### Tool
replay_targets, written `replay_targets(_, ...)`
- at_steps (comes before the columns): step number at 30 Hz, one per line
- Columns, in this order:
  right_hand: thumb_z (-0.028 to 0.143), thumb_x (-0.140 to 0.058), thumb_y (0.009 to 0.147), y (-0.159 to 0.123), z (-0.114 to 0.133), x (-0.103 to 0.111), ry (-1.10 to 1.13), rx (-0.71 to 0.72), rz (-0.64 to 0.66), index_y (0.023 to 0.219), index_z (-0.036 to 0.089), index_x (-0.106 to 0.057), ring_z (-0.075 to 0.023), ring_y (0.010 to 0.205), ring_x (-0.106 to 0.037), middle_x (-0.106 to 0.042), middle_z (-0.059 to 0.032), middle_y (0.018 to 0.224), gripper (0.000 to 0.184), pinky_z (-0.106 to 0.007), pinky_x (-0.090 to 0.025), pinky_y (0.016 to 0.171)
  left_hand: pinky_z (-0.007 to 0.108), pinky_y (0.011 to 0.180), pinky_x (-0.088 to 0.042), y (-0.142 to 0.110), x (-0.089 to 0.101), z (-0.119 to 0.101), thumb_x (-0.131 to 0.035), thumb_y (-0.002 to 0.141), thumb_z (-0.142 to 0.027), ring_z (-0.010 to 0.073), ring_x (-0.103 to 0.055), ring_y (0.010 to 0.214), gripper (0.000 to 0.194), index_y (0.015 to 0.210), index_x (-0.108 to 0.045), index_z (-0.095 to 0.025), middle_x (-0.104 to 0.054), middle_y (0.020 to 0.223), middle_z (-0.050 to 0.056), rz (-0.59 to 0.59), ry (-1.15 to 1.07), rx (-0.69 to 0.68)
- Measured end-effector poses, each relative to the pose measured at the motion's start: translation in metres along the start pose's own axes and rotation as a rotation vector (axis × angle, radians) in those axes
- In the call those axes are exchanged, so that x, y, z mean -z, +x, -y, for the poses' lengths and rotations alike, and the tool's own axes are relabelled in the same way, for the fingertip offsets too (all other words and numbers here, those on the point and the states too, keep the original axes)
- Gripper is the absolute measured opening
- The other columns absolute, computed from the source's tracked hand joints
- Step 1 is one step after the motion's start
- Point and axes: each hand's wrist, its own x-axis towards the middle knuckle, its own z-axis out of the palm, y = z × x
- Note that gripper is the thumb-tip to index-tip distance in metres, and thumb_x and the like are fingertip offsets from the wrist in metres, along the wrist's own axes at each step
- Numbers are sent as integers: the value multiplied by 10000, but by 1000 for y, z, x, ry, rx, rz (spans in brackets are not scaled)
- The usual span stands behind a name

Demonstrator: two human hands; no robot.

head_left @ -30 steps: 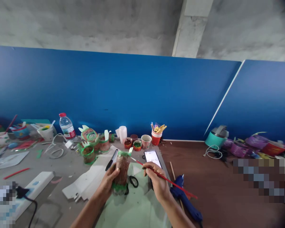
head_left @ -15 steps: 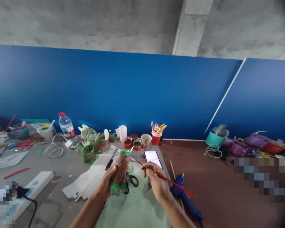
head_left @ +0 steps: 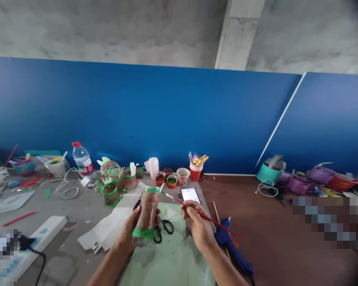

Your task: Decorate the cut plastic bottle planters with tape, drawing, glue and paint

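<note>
My left hand [head_left: 131, 226] is wrapped round a clear plastic bottle piece [head_left: 148, 210] coated in brown, with green bands at its top and bottom. It leans to the right at its top end. Between the fingers of my right hand [head_left: 198, 222] is a thin red paintbrush [head_left: 207, 218], its pale tip pointing left toward the bottle's upper rim. Black-handled scissors [head_left: 167, 227] lie on the pale green mat [head_left: 167, 266] below the hands. A phone [head_left: 191, 195] showing a timer lies just beyond my right hand.
Small paint cups [head_left: 172, 181] and a red cup of yellow tools [head_left: 196, 171] stand at the back. Brown-and-green painted bottle pieces [head_left: 110, 192] and a water bottle [head_left: 84, 161] are on the left. A blue glue gun [head_left: 234, 250] lies right, a white power strip [head_left: 41, 238] left.
The bottle piece in my left hand has shifted slightly left and tilted more, its base swinging left. My right hand with the brush has barely moved.
</note>
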Motion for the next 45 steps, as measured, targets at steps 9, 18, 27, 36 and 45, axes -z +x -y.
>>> replay_targets(9,333,-778,665,3,-1,1,-45,-45,-63,786,192,-741,-136,578,-569,-682,-17,699,189,-279,-426,603,395,910,-516,1,0,-2,-578,872,-396,267,-721,883,409,1111,-716,-95,-752,1043,156,-37,-25,17)
replay_targets(18,350,-793,662,0,4,-5,-3,-77,-17,800,190,-738,-129,568,-573,-698,-26,729,218,-275,-440,593,398,878,-517,0,1,-3,-537,886,-382,273,-722,848,413,1089,-710,-65,-749,1026,176,-17,-11,40)
replay_targets(27,363,-813,655,-3,6,-7,120,-105,41,813,202,-746,-128,572,-581,-708,-28,735,236,-269,-443,591,381,819,-521,1,-7,-5,-614,812,-396,236,-697,721,432,1065,-714,-61,-754,897,156,7,-28,66)
replay_targets(36,343,-811,643,0,8,-7,147,-101,3,786,198,-744,-133,571,-564,-694,-27,708,215,-278,-445,581,374,804,-516,1,-16,-13,-615,789,-359,228,-695,696,374,996,-722,-67,-750,865,139,60,-8,101)
replay_targets(45,338,-807,633,2,7,-7,95,-137,-11,768,194,-746,-134,563,-557,-693,-32,704,207,-272,-440,564,353,783,-522,0,-19,-13,-630,777,-394,218,-693,680,447,1059,-722,-59,-758,851,128,112,-28,148)
